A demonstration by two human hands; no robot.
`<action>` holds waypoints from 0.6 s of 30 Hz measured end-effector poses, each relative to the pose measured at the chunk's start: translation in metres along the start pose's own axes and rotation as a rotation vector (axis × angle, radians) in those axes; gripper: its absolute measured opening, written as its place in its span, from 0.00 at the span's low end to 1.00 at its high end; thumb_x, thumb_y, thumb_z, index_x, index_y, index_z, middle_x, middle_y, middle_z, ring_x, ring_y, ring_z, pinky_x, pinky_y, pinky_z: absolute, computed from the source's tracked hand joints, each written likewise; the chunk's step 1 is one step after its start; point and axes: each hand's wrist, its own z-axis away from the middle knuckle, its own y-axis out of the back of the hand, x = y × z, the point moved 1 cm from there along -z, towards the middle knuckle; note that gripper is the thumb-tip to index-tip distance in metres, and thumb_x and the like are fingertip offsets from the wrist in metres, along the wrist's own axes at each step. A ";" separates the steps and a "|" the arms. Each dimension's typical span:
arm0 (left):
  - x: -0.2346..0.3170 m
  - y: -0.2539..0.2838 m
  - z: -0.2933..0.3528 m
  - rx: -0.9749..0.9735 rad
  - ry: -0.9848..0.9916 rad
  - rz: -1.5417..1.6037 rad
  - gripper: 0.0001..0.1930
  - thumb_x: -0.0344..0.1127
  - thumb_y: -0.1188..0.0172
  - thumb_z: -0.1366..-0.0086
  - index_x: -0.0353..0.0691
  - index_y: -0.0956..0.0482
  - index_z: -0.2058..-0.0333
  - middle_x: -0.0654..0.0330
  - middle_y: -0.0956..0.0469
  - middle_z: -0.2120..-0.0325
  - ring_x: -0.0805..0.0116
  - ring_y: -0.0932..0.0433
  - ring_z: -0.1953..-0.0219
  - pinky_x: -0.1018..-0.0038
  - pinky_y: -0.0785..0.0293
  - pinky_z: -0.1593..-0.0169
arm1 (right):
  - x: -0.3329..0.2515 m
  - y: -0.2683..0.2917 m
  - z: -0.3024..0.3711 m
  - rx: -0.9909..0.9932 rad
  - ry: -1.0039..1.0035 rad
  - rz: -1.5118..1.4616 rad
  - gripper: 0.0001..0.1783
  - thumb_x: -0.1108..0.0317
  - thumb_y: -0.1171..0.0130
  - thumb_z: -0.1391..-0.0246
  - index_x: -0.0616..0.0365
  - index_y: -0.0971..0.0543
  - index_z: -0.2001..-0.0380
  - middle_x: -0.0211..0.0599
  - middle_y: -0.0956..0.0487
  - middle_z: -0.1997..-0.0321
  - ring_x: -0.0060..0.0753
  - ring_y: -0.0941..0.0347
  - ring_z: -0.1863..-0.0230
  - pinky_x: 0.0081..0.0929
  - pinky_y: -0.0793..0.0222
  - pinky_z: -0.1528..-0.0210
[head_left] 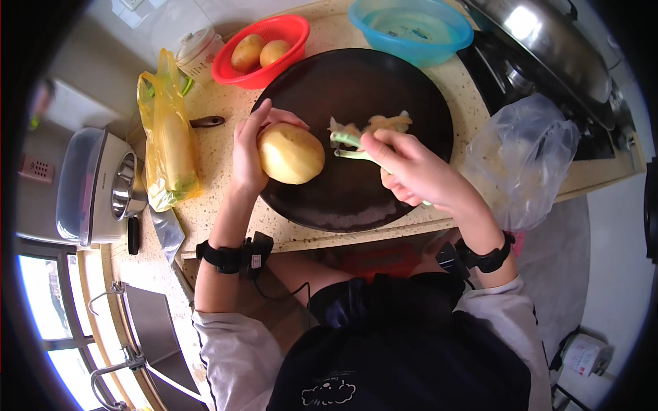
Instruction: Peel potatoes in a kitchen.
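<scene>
In my left hand (255, 144) rests a large potato (293, 155), pale yellow and mostly bare of skin on the side facing me. My fingers wrap its far and left sides above a round dark board (370, 198). My right hand (418, 164) is closed around the handle of a light green peeler (351, 146), whose head points left toward the potato, a short gap apart from it. Behind the peeler, a small heap of peelings (389, 123) lies on the board.
A red basket (299, 51) with two potatoes (248, 52) stands at the far left, a blue basin (411, 31) at the far right. A yellow plastic bag (168, 137) is left of the board; a clear bag (524, 157) sits right, near the stove (493, 61). A knife (166, 233) lies at left.
</scene>
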 end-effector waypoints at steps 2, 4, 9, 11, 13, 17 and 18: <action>0.004 0.001 0.001 -0.116 -0.118 -0.356 0.25 0.45 0.60 0.34 0.29 0.22 0.76 0.54 0.23 0.75 0.68 0.24 0.69 0.75 0.30 0.60 | -0.009 0.001 0.004 -0.133 -0.075 -0.119 0.26 0.41 0.63 0.41 0.52 0.32 0.56 0.18 0.48 0.87 0.09 0.55 0.91 0.10 0.62 0.90; 0.000 0.001 0.001 -0.113 -0.123 -0.390 0.25 0.44 0.59 0.33 0.29 0.22 0.77 0.56 0.23 0.76 0.70 0.25 0.70 0.76 0.31 0.60 | -0.010 0.000 0.004 -0.101 -0.036 -0.379 0.29 0.39 0.67 0.41 0.53 0.32 0.56 0.19 0.49 0.87 0.09 0.55 0.92 0.11 0.62 0.91; 0.007 -0.006 0.008 -0.044 -0.011 -0.515 0.28 0.52 0.61 0.33 0.32 0.21 0.68 0.58 0.23 0.75 0.72 0.26 0.70 0.77 0.31 0.59 | -0.004 0.001 -0.005 0.226 0.655 0.277 0.19 0.58 0.40 0.50 0.65 0.27 0.67 0.27 0.35 0.88 0.10 0.49 0.85 0.17 0.48 0.82; 0.002 -0.010 0.010 0.073 -0.050 -0.543 0.28 0.54 0.61 0.33 0.33 0.21 0.65 0.59 0.24 0.76 0.74 0.26 0.70 0.77 0.32 0.60 | -0.002 0.001 -0.009 0.268 0.748 0.345 0.19 0.58 0.40 0.50 0.64 0.27 0.65 0.31 0.33 0.87 0.14 0.45 0.86 0.19 0.46 0.81; 0.001 -0.003 0.012 0.183 -0.021 -0.592 0.30 0.56 0.64 0.33 0.30 0.28 0.55 0.57 0.23 0.70 0.74 0.25 0.67 0.79 0.29 0.60 | 0.000 0.001 -0.015 0.310 0.843 0.413 0.20 0.58 0.40 0.50 0.64 0.27 0.63 0.35 0.30 0.86 0.18 0.41 0.86 0.20 0.44 0.81; -0.003 0.002 0.013 0.296 0.057 -0.365 0.28 0.55 0.59 0.34 0.33 0.23 0.62 0.63 0.24 0.76 0.77 0.27 0.73 0.82 0.32 0.66 | -0.001 -0.002 -0.015 0.405 0.845 0.532 0.19 0.59 0.41 0.50 0.62 0.27 0.60 0.43 0.26 0.80 0.37 0.32 0.83 0.26 0.39 0.79; -0.002 0.002 0.014 0.293 0.067 -0.404 0.27 0.55 0.58 0.34 0.33 0.22 0.63 0.62 0.23 0.75 0.77 0.27 0.73 0.82 0.32 0.66 | -0.001 -0.003 -0.014 0.392 0.772 0.509 0.19 0.59 0.41 0.50 0.61 0.27 0.60 0.44 0.25 0.79 0.42 0.31 0.82 0.27 0.37 0.78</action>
